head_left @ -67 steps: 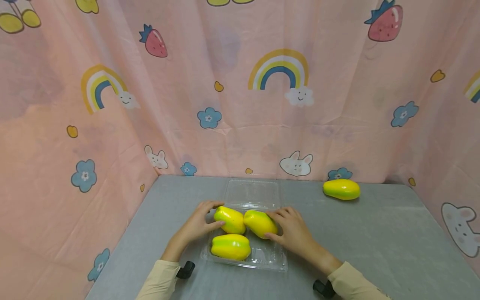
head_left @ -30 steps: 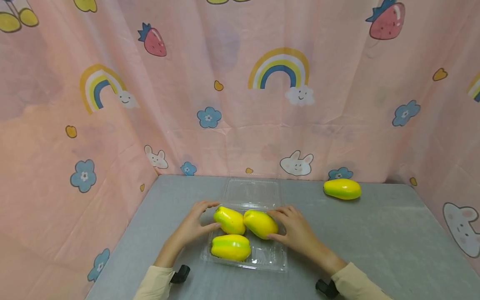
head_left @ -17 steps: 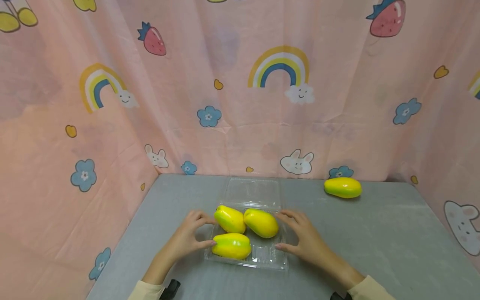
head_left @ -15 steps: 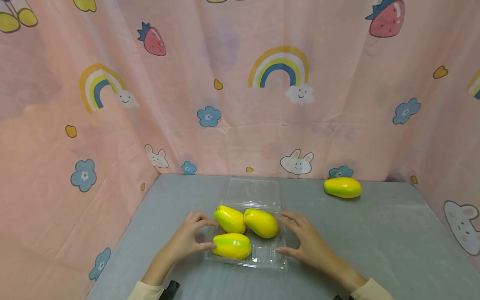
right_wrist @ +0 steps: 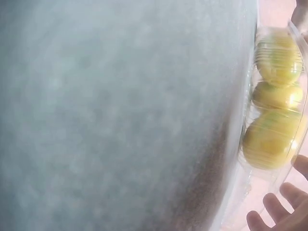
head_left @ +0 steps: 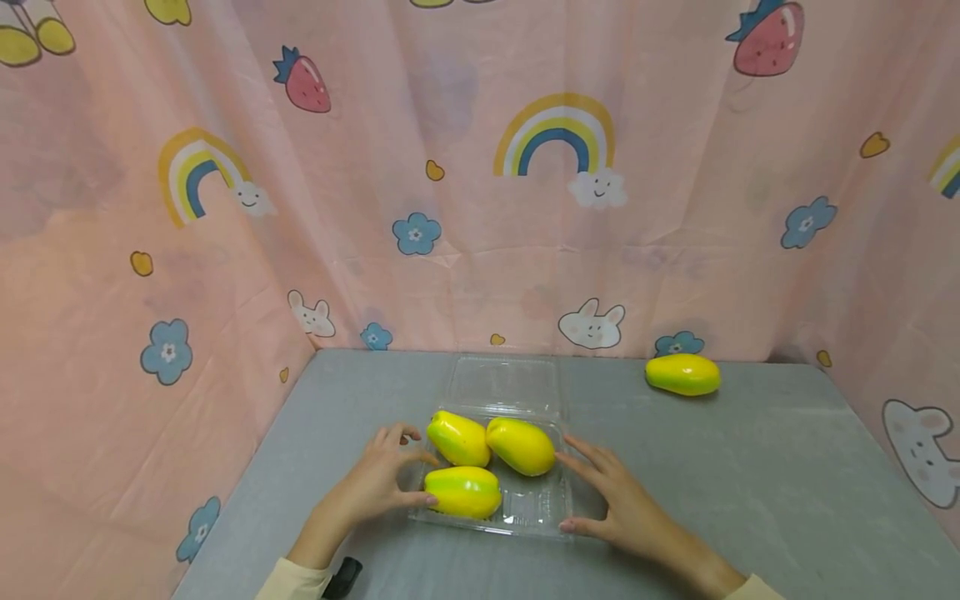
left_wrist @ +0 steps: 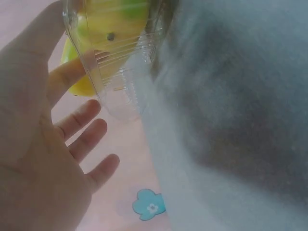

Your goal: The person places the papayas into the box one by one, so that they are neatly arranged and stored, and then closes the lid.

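In the head view a clear plastic clamshell box [head_left: 536, 508] lies with its lid [head_left: 504, 385] folded back. Inside are three yellow-green papayas: a front one [head_left: 462, 492], a back left one [head_left: 459, 439] and a back right one [head_left: 521, 447]. My left hand [head_left: 378, 477] is at the box's left side, thumb and forefinger reaching over the rim by the front papaya's left end. Its other fingers [left_wrist: 86, 139] are spread outside the wall in the left wrist view. My right hand [head_left: 618, 504] stands spread along the right wall, thumb at the front right corner, holding nothing.
Another papaya [head_left: 682, 375] lies at the back right of the grey table [head_left: 750, 467]. A pink printed curtain [head_left: 480, 275] hangs behind and at both sides.
Both hands have come off the back papayas and moved toward the front of the box, the right one also outward. The papayas have hardly moved.
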Demonstrator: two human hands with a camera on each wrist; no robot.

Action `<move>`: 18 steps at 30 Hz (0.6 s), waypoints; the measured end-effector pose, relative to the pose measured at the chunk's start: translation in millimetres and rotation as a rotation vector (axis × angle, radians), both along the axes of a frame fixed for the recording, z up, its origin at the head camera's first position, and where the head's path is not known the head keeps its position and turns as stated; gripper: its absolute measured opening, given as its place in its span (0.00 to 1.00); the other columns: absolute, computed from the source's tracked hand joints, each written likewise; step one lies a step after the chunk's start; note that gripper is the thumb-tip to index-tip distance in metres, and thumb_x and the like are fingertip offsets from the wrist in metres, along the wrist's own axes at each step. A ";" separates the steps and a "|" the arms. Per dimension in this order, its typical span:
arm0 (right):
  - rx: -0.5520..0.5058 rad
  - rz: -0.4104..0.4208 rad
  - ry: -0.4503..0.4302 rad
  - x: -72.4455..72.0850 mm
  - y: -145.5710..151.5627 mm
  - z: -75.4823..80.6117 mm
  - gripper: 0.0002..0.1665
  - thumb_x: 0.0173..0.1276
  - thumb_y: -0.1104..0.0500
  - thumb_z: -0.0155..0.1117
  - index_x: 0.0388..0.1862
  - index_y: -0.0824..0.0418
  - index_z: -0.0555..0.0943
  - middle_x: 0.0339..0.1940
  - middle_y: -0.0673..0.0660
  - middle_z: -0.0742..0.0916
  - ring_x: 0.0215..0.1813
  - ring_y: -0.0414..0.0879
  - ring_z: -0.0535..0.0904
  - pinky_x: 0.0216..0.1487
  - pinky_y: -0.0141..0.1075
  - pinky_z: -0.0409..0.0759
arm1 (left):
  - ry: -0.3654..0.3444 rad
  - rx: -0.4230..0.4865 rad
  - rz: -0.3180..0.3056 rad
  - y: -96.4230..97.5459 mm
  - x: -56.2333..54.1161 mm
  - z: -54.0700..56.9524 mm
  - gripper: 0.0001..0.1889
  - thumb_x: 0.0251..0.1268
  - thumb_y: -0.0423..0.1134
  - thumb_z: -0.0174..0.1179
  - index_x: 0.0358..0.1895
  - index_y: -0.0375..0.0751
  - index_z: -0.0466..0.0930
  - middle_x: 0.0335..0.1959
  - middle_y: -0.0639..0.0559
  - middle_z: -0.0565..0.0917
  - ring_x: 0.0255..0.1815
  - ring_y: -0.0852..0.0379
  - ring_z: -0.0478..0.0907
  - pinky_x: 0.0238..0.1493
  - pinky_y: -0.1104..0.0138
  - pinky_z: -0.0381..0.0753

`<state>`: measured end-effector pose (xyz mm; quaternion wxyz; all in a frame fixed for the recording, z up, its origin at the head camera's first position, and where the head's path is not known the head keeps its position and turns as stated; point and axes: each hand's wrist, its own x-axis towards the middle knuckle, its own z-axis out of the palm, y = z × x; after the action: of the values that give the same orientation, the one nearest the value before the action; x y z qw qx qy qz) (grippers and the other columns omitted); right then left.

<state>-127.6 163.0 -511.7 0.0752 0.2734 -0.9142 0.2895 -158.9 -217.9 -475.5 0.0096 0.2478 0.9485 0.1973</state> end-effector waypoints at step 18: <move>-0.030 0.000 -0.074 1.7 -1.2 1.2 0.50 0.50 0.33 0.75 0.72 0.44 0.71 0.80 0.51 0.66 0.71 0.56 0.68 0.61 0.65 0.75 | -0.106 0.002 0.023 3.0 -0.3 0.7 0.26 0.43 0.65 0.73 0.46 0.59 0.87 0.74 0.39 0.66 0.72 0.35 0.61 0.66 0.31 0.61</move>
<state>-125.9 161.9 -510.4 0.0453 0.2614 -0.9120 0.3129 -159.3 -215.0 -474.8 0.0575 0.2262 0.9491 0.2114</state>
